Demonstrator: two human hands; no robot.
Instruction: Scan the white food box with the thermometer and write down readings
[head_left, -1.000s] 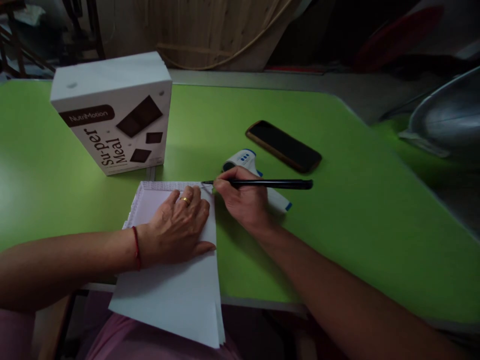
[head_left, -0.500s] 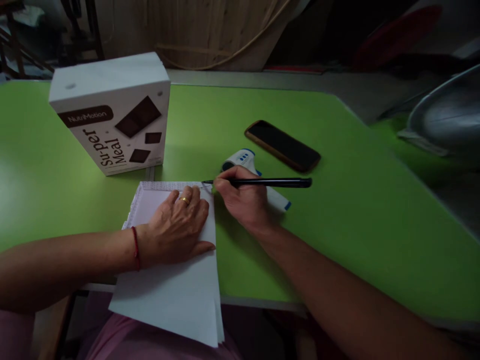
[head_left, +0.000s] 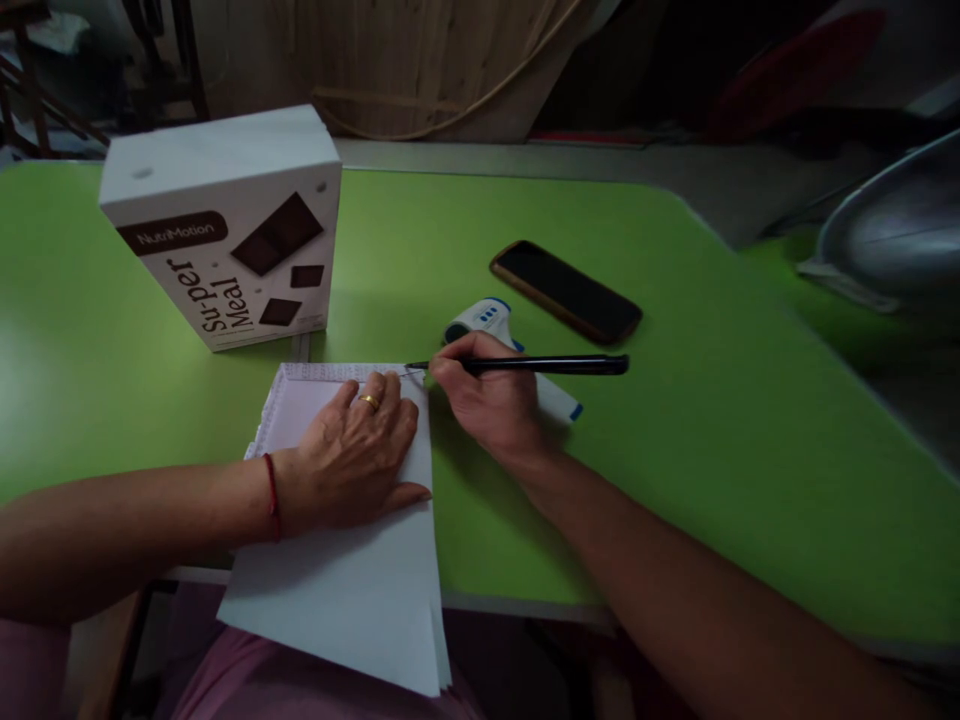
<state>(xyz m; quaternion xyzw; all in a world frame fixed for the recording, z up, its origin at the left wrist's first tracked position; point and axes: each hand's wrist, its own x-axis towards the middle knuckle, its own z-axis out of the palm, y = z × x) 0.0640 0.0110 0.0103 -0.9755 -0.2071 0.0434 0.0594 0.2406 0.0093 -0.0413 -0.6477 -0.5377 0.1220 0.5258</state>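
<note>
Your right hand (head_left: 491, 400) is closed around a black pen (head_left: 555, 365), the shaft lying nearly level and its tip pointing left at the top right corner of the white paper (head_left: 337, 600). Your left hand (head_left: 360, 450), loosely spread and palm down, rests on that paper (a gold ring (head_left: 369, 402) on one finger, a red string bracelet (head_left: 271, 495) at the wrist). The paper lies on a green table (head_left: 712, 430) in front of you, its lower end hanging over the near edge; small markings run along its top and left borders, too small to read. Behind your right hand, partly hidden, lies a white-and-blue handheld device (head_left: 484, 318). Beyond it is a dark phone (head_left: 566, 290); a "Su-per Meal" box (head_left: 225, 230) stands upright, back left.
</note>
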